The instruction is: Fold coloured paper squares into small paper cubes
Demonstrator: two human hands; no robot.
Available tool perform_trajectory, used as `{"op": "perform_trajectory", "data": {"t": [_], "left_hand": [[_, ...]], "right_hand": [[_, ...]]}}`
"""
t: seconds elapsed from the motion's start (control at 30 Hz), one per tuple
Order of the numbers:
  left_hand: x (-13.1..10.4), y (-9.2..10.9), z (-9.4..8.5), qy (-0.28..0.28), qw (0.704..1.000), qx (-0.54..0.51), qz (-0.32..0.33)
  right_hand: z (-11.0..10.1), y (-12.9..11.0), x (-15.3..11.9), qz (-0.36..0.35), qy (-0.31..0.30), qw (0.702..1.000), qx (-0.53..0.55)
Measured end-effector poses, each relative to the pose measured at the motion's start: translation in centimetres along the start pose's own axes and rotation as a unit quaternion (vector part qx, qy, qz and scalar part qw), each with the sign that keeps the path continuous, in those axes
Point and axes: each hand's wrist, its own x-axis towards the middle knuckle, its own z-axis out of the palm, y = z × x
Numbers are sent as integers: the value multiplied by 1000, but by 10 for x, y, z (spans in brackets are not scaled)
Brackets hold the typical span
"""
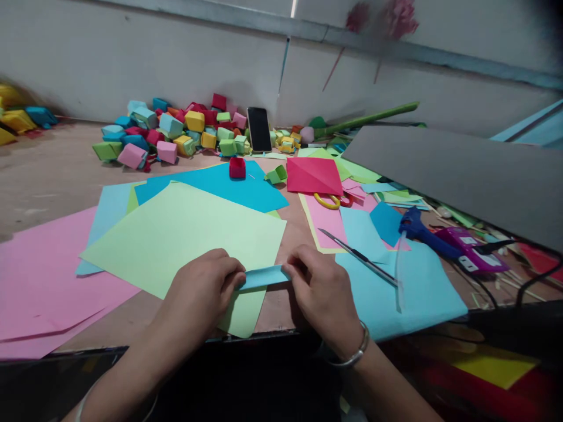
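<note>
A narrow light-blue paper strip (264, 278) stretches between both hands over the table's front edge. My left hand (206, 281) pinches its left end between thumb and fingers. At the other end, my right hand (320, 287), with a bangle on the wrist, has its fingers closed on the strip. Beneath and behind the left hand lies a large pale-green paper sheet (189, 228). Just right of the right hand, a slim craft knife (358, 256) rests on light-blue paper (404, 293). The fingertips partly cover the strip's ends.
Many small folded paper boxes (169, 126) are heaped against the wall, beside a leaning phone (259, 130). Pink sheets (57, 275) lie at left. A blue glue gun (426, 234), a purple power strip (472, 249), yellow-handled scissors (328, 202) and a grey board (461, 170) occupy the right.
</note>
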Motion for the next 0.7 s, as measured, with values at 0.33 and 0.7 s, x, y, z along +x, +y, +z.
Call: {"op": "perform_trajectory", "data": {"t": [0.33,0.7], "left_hand": [[5,-7,12,31,999,21,-13],[-16,-2,15,11,954,200,221]], "right_hand": [[26,8,-7,-88,23,986,-138],[16,-2,-10,-159,4,966,-202]]}}
